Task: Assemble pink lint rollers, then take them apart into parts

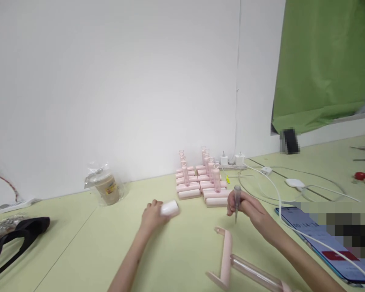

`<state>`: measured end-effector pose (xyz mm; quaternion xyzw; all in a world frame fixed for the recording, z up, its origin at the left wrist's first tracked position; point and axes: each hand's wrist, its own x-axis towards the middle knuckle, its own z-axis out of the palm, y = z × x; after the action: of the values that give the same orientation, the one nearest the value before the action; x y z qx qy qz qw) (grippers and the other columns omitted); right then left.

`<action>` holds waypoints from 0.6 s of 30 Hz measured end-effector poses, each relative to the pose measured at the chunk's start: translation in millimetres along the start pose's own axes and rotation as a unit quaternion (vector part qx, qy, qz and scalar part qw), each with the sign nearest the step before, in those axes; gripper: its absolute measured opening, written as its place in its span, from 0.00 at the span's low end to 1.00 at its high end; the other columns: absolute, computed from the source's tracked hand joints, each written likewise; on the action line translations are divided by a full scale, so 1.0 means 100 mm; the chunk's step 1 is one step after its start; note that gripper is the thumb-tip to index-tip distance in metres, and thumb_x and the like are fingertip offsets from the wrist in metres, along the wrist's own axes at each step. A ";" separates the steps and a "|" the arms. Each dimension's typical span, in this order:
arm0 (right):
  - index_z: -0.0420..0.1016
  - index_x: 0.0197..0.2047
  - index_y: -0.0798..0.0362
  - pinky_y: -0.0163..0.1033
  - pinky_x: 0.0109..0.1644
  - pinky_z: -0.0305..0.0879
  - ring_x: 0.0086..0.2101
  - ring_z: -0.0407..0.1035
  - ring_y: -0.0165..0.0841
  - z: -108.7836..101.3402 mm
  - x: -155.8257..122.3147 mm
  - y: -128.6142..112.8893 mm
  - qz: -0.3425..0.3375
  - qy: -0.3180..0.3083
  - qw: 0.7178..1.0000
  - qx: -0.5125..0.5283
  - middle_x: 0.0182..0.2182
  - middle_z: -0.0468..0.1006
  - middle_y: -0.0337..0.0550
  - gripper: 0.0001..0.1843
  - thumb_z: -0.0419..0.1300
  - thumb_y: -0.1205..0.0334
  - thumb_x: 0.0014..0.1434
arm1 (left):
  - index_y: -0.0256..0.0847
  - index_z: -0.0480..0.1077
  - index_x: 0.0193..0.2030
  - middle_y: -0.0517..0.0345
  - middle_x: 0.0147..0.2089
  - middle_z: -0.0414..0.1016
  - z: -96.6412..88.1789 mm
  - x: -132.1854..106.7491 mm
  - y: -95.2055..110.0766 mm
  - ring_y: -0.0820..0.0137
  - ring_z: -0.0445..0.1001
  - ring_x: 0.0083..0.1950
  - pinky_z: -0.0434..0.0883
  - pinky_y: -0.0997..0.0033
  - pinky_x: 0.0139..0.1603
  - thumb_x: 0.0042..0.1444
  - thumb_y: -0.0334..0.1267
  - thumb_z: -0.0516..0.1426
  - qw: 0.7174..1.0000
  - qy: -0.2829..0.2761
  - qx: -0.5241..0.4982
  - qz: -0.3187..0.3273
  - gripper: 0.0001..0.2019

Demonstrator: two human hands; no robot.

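Gripping a white cylinder (169, 208), left hand (151, 216) rests; right hand (247, 206) pinches a slim, perhaps translucent tool (237, 202).

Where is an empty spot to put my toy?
The biggest bare patch lies between the black bag, the bagged cup and the left hand with its white tube. A smaller one lies between it and the right hand holding a grey tool, behind the pink frame. It is crowded at the pink stacks, cables and phone.
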<state>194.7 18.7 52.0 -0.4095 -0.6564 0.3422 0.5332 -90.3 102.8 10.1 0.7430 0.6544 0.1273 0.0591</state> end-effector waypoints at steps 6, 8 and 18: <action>0.62 0.20 0.51 0.33 0.23 0.52 0.21 0.57 0.29 -0.06 -0.07 0.03 0.047 -0.168 0.933 -0.316 0.18 0.64 0.34 0.10 0.58 0.56 0.44 | 0.38 0.62 0.49 0.46 0.50 0.66 -0.26 0.38 -0.74 0.56 0.62 0.52 0.56 0.62 0.52 0.43 0.37 0.55 0.998 0.057 -0.012 0.000 0.23; 0.62 0.16 0.51 0.32 0.21 0.47 0.18 0.55 0.28 -0.11 -0.10 0.05 0.124 -0.200 0.886 -0.398 0.14 0.62 0.33 0.16 0.64 0.51 0.35 | 0.38 0.58 0.52 0.45 0.54 0.63 -0.29 0.41 -0.77 0.55 0.56 0.58 0.52 0.61 0.56 0.43 0.38 0.56 0.996 0.084 -0.030 0.020 0.27; 0.65 0.15 0.51 0.29 0.16 0.44 0.15 0.58 0.27 0.42 -0.30 0.18 0.055 -0.284 0.870 -0.400 0.13 0.64 0.30 0.09 0.63 0.60 0.34 | 0.42 0.57 0.40 0.61 0.30 0.66 0.27 -0.66 0.28 0.72 0.66 0.27 0.64 0.72 0.31 0.53 0.58 0.43 0.935 -0.077 -0.342 0.053 0.21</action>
<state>159.0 -0.9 15.6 -0.5081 -0.8369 0.1806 0.0944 -63.4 35.7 -16.3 0.7186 0.5248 0.2891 0.3529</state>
